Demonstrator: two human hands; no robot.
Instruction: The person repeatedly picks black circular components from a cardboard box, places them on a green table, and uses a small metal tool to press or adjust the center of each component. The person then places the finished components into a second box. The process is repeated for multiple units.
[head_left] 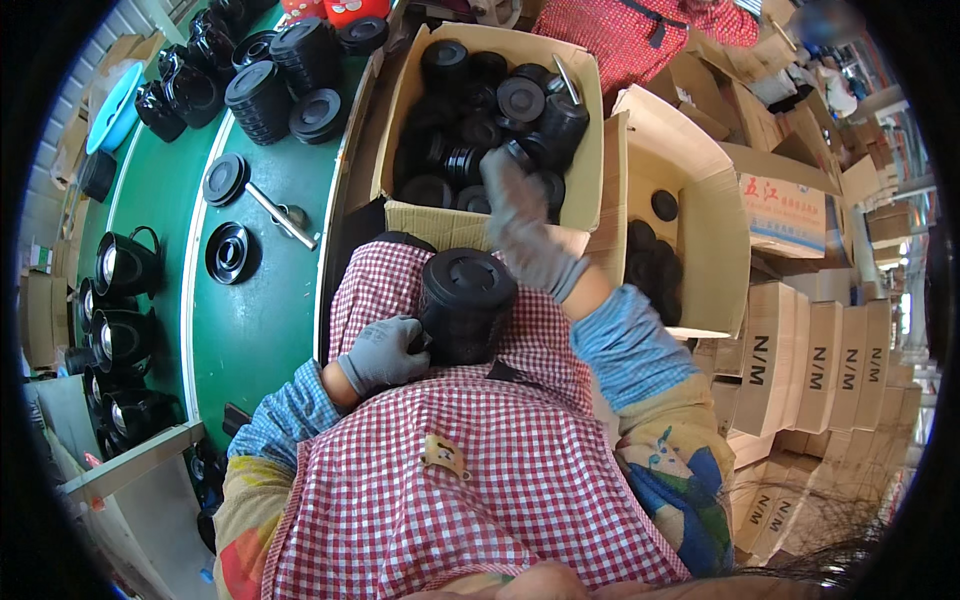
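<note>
A black lidded container [467, 305] stands on my lap, a broad round lid on its top. My left hand [380, 352], in a grey glove, is closed against the container's left side near the bottom; the exact part it grips is hidden. Over the near right side of an open cardboard box [408, 216] is my gloved right hand [530, 225], smeared by motion, so its fingers do not show clearly. Many round black lids [521, 99] lie heaped in that box, along with a metal rod-like piece [567, 80].
At left, a green table [265, 335] carries stacks of black lids [257, 100], a loose lid [225, 179], a black ring-shaped part [231, 252], a metal-handled tool [282, 216] and black jugs [127, 262]. Another carton [705, 215] at right holds small black discs [654, 262]. Cartons [765, 345] stand beyond.
</note>
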